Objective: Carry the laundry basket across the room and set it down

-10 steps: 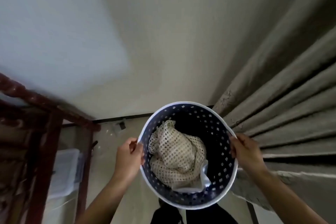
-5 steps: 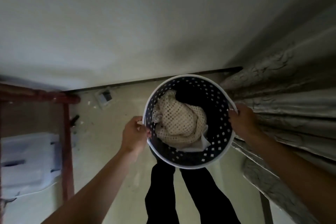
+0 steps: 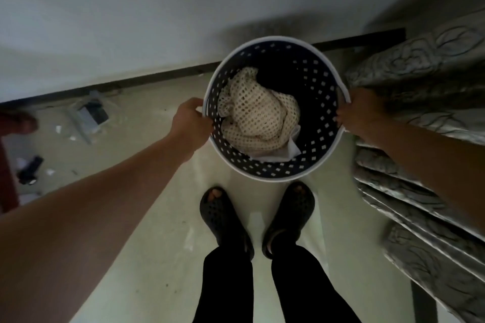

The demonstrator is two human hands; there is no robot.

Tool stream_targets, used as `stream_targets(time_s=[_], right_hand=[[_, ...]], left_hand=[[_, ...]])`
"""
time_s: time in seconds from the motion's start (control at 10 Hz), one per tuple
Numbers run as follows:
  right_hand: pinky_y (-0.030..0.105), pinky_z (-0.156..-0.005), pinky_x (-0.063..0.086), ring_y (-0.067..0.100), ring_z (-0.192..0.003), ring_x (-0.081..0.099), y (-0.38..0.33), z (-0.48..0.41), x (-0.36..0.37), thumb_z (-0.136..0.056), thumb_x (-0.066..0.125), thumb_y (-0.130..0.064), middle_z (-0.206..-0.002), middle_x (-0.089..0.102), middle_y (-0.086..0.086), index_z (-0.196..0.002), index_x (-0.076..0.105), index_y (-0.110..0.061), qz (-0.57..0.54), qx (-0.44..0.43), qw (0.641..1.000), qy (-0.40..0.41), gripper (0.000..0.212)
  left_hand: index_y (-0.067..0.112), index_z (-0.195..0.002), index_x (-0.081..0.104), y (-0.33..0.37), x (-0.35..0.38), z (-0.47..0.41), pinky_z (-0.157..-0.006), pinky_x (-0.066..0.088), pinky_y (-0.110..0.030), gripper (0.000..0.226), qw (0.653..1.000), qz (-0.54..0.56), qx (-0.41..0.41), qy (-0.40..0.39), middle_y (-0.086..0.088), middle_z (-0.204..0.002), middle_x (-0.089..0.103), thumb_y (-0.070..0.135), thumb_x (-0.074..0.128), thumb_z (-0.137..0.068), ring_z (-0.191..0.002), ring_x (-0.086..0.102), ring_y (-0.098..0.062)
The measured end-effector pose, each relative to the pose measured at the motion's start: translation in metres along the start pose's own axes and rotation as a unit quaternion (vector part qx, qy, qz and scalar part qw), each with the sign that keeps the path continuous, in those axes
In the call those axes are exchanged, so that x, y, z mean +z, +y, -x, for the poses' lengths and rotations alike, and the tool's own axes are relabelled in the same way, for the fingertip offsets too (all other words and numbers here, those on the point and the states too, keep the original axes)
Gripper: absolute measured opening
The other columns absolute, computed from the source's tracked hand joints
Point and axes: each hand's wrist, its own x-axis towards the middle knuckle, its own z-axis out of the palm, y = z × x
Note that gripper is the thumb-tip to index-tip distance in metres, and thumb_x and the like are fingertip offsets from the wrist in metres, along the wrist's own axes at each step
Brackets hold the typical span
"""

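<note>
A round laundry basket, dark with small square holes and a white rim, is low in front of my feet near the wall. Cream mesh cloth and some dark and white laundry lie inside it. My left hand grips the rim on the left side. My right hand grips the rim on the right side. Whether the basket's bottom touches the floor I cannot tell.
A patterned grey curtain hangs close on the right, against my right arm. The wall and dark skirting run just behind the basket. Small litter lies on the pale floor at left, beside red wooden furniture. My sandalled feet stand behind the basket.
The view has tilted down from the wall to the floor and my feet. The basket has gone lower between my outstretched arms, with both hands still on its rim.
</note>
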Motion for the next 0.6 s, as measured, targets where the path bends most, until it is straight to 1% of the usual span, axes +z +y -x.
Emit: stream_targets(time_s=[0.1,0.2,0.3,0.4,0.5,0.6], right_hand=[[0.052,-0.096,0.048,0.046,-0.111,0.057,0.005,-0.022,0.018,-0.085,0.053,-0.010,-0.122,0.059,0.029,-0.111,0.060,0.001,0.018,-0.005,1.000,0.002,0.029],[0.052,-0.099,0.046,0.045,-0.114,0.055,0.000,-0.029,0.022,-0.081,0.052,-0.012,-0.126,0.056,0.027,-0.122,0.055,-0.001,0.028,-0.006,0.999,0.022,0.043],[0.051,-0.096,0.048,0.043,-0.110,0.058,-0.009,-0.023,0.013,-0.082,0.052,-0.017,-0.122,0.061,0.024,-0.121,0.057,0.000,0.071,-0.031,0.997,-0.002,0.043],[0.047,-0.091,0.049,0.044,-0.109,0.058,-0.020,0.002,-0.006,-0.085,0.058,-0.022,-0.118,0.062,0.027,-0.118,0.059,0.005,0.100,-0.043,0.994,-0.015,0.043],[0.041,-0.091,0.046,0.042,-0.108,0.059,-0.028,0.034,-0.030,-0.087,0.059,-0.014,-0.113,0.065,0.028,-0.107,0.065,0.011,0.075,-0.064,0.995,-0.019,0.032],[0.030,-0.075,0.048,0.033,-0.095,0.065,-0.047,0.082,-0.061,-0.085,0.063,-0.006,-0.112,0.067,0.028,-0.106,0.068,0.009,-0.041,-0.036,0.997,-0.047,0.026]], left_hand=[[0.015,-0.124,0.054,-0.002,0.007,-0.021,-0.086,0.056,-0.050,0.050,1.000,-0.014,0.008,-0.015,-0.017,-0.111,0.064,0.000,0.054,-0.077,-0.102,0.065,-0.036],[0.016,-0.131,0.051,0.002,0.007,-0.031,-0.089,0.056,-0.049,0.056,1.000,-0.013,0.003,-0.013,-0.017,-0.120,0.062,0.000,0.052,-0.077,-0.106,0.063,-0.034],[0.016,-0.133,0.050,0.006,0.003,-0.030,-0.087,0.055,-0.043,0.057,1.000,-0.023,0.000,-0.020,-0.016,-0.122,0.062,0.002,0.054,-0.078,-0.107,0.062,-0.034],[0.016,-0.134,0.050,0.009,-0.007,-0.013,-0.085,0.055,-0.044,0.056,0.998,-0.052,-0.012,-0.027,-0.017,-0.122,0.063,0.008,0.059,-0.079,-0.108,0.062,-0.036],[0.014,-0.111,0.061,0.016,-0.023,0.022,-0.076,0.055,-0.041,0.029,0.997,-0.068,-0.022,-0.042,-0.019,-0.105,0.069,0.014,0.060,-0.083,-0.091,0.067,-0.034],[0.010,-0.104,0.059,0.025,-0.040,0.074,-0.060,0.048,-0.032,0.017,0.995,-0.051,-0.052,-0.071,-0.013,-0.078,0.065,0.012,0.056,-0.087,-0.068,0.062,-0.027]])
